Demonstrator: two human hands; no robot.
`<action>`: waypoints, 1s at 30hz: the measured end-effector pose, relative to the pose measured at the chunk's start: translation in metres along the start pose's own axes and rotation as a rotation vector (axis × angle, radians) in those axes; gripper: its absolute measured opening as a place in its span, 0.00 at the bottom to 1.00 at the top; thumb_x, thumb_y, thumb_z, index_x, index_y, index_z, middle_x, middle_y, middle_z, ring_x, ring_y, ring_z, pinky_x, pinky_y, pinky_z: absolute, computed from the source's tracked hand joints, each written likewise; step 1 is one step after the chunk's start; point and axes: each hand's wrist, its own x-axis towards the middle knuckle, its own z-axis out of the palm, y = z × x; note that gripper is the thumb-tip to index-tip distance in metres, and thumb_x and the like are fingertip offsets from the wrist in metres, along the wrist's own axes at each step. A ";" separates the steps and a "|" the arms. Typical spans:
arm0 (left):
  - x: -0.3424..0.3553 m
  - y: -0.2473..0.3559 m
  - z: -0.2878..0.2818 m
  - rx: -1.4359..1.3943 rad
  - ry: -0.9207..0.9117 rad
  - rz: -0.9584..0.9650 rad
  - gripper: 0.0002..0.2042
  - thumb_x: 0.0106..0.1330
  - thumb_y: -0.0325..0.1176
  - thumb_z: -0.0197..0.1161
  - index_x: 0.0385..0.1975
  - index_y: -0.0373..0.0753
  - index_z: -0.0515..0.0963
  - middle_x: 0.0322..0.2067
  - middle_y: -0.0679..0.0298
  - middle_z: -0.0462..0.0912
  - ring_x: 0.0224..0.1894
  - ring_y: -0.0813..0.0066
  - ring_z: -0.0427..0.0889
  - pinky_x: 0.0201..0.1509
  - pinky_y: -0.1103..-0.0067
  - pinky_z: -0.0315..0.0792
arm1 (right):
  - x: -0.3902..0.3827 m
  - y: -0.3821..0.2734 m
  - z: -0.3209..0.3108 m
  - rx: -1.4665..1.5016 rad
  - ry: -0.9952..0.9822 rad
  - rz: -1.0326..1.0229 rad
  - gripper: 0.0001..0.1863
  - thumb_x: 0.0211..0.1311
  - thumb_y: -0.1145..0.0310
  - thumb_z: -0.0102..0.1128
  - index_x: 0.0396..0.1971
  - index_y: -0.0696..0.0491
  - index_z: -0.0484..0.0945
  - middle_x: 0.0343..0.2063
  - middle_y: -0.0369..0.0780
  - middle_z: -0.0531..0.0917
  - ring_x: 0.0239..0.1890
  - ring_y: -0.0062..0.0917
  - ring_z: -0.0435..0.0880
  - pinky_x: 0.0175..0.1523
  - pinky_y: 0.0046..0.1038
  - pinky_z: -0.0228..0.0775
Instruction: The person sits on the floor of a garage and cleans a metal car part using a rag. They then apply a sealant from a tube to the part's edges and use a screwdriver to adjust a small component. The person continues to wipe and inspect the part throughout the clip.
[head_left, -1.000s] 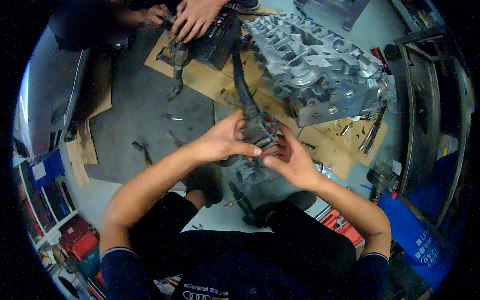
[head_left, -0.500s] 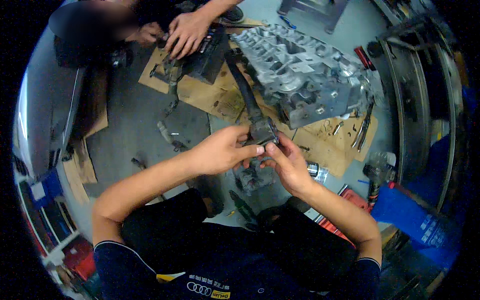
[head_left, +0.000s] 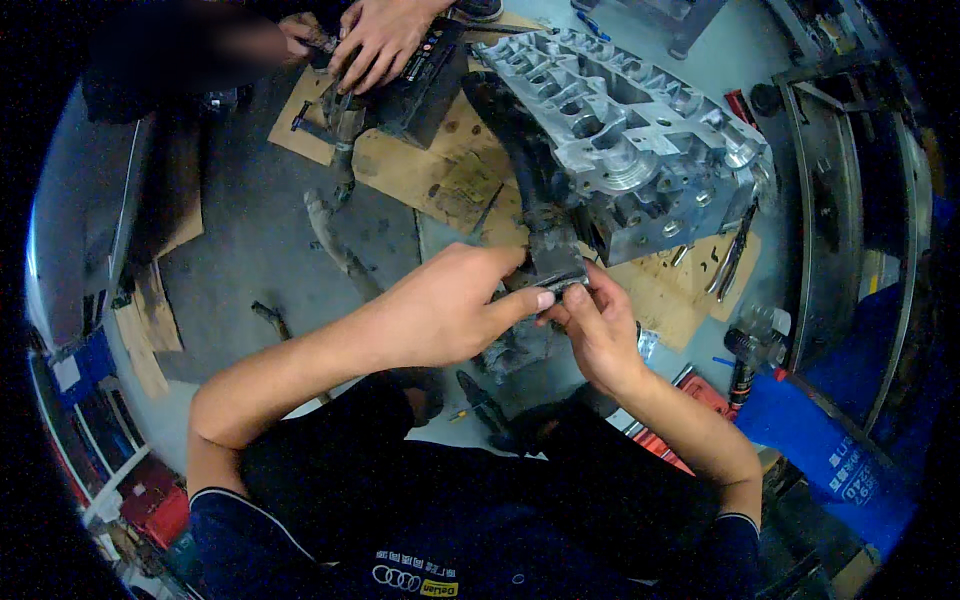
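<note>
My left hand (head_left: pixel 470 300) and my right hand (head_left: pixel 600 335) both grip a dark, grimy housing (head_left: pixel 553 252) in the lower middle of the view. My left thumb lies along its near edge, beside my right thumb; some fingertips are hidden behind it. A long black hose (head_left: pixel 500 120) runs up from this part, beside a large silver engine cylinder head (head_left: pixel 640 150) resting at the upper right. Below my hands lie more dark parts (head_left: pixel 510 355), too dim to make out.
A co-worker's hands (head_left: pixel 380 40) work at a black box (head_left: pixel 420 105) on cardboard (head_left: pixel 440 170), upper left. Pipes (head_left: pixel 330 230) lie on dark matting. Long pliers (head_left: pixel 735 260), a red tool case (head_left: pixel 700 395), blue plastic (head_left: pixel 820 430) and a metal frame (head_left: pixel 860 250) are at the right.
My hands have shifted right with the dark part, whose hose now sits closer against the cylinder head. My right fingers have drawn up closer around the near edge, and the view has moved slightly.
</note>
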 end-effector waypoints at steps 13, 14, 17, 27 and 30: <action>-0.024 -0.029 0.028 -0.580 -0.183 -0.297 0.21 0.80 0.34 0.55 0.67 0.34 0.62 0.53 0.61 0.78 0.46 0.75 0.81 0.50 0.73 0.76 | 0.004 0.001 0.013 -0.115 0.066 -0.002 0.30 0.57 0.68 0.79 0.58 0.60 0.75 0.29 0.31 0.82 0.30 0.11 0.77 0.38 0.17 0.72; -0.024 -0.031 0.031 -0.595 -0.183 -0.293 0.21 0.80 0.34 0.55 0.67 0.34 0.62 0.54 0.61 0.77 0.47 0.75 0.81 0.51 0.73 0.76 | 0.004 0.003 0.011 -0.138 0.060 -0.016 0.32 0.57 0.67 0.79 0.58 0.60 0.75 0.29 0.32 0.82 0.30 0.11 0.77 0.37 0.17 0.72; -0.023 -0.027 0.032 -0.599 -0.175 -0.289 0.22 0.80 0.36 0.55 0.68 0.35 0.62 0.49 0.61 0.80 0.49 0.76 0.80 0.55 0.75 0.73 | 0.003 0.006 0.008 -0.210 0.076 -0.034 0.32 0.56 0.67 0.79 0.59 0.60 0.75 0.29 0.32 0.82 0.30 0.11 0.77 0.37 0.18 0.72; -0.028 -0.032 0.034 -0.650 -0.150 -0.295 0.21 0.77 0.35 0.60 0.62 0.32 0.64 0.47 0.59 0.81 0.44 0.75 0.81 0.47 0.73 0.76 | 0.005 0.000 0.008 -0.308 0.050 -0.003 0.34 0.53 0.65 0.82 0.58 0.60 0.77 0.29 0.33 0.83 0.31 0.14 0.79 0.40 0.21 0.74; -0.037 -0.022 0.019 -0.223 -0.119 -0.266 0.24 0.72 0.40 0.67 0.57 0.32 0.66 0.39 0.54 0.83 0.38 0.68 0.83 0.42 0.70 0.76 | 0.002 0.004 0.005 -0.353 -0.029 -0.043 0.36 0.52 0.64 0.82 0.60 0.60 0.75 0.31 0.35 0.84 0.34 0.16 0.81 0.44 0.23 0.76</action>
